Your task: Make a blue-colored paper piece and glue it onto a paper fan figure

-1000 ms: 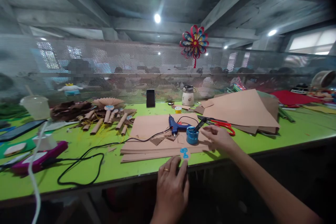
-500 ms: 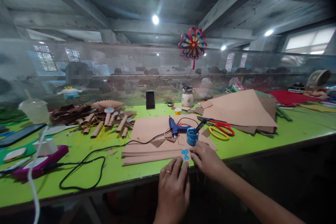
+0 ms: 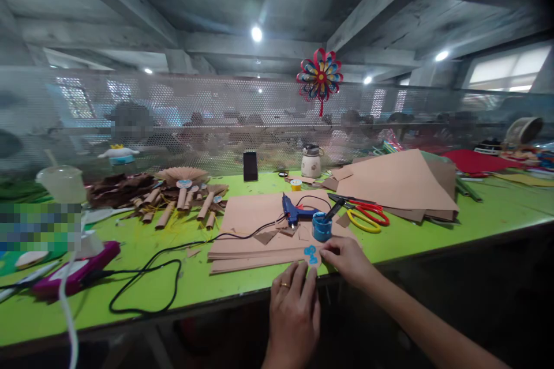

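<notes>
A grey concrete room with ceiling lights shows behind a mesh screen (image 3: 242, 92), and a bright green table (image 3: 93, 314) runs ahead of the hands. Large brown sheets (image 3: 389, 181) lie beyond the right hand (image 3: 348, 262), a paper stack (image 3: 242, 207) ahead of the left hand (image 3: 294, 308). Scissors (image 3: 372, 230) and a glue gun (image 3: 298, 213) lie past the right hand; a blue paint pot (image 3: 321, 229) stands just before it. The small blue-painted paper piece (image 3: 311, 255) lies between both hands' fingertips: left fingers extended at its near edge, right thumb and forefinger nearly closed beside it, grip unclear.
</notes>
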`<state>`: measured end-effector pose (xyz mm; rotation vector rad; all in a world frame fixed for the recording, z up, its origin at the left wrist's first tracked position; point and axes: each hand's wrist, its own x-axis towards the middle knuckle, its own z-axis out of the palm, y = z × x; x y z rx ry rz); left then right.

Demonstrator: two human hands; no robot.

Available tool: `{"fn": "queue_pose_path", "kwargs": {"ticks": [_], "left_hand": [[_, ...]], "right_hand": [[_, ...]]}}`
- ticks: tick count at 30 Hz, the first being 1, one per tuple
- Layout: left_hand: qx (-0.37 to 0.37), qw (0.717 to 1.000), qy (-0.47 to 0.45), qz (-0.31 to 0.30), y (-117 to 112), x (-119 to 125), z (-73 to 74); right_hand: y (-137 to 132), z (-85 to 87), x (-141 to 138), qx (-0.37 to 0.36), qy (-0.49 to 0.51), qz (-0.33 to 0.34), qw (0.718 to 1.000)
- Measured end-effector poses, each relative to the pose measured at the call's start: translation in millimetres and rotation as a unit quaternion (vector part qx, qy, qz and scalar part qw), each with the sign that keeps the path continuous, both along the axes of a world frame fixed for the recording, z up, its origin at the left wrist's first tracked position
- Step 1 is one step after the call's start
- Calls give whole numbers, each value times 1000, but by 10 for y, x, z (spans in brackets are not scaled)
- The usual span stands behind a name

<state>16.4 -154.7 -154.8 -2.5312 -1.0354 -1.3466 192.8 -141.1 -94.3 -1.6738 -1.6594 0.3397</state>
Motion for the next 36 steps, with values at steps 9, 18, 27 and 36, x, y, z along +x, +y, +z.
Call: {"fn": "queue_pose_path", "kwargs": {"ticks": [9, 18, 27, 36], "left_hand": [[12, 1000, 2, 5, 4, -2, 5], [11, 998, -62, -25, -57, -46, 74], [-146, 974, -161, 59, 298, -678, 576], [-224, 914, -116, 319, 1951, -1552, 1421]], "right_hand": [[16, 26, -45, 0, 43, -4, 999], [-76, 8, -10, 25, 127, 46, 990], [-109, -229, 137, 36, 224, 20, 974], [-122, -230, 222, 15, 221, 65, 973]]}}
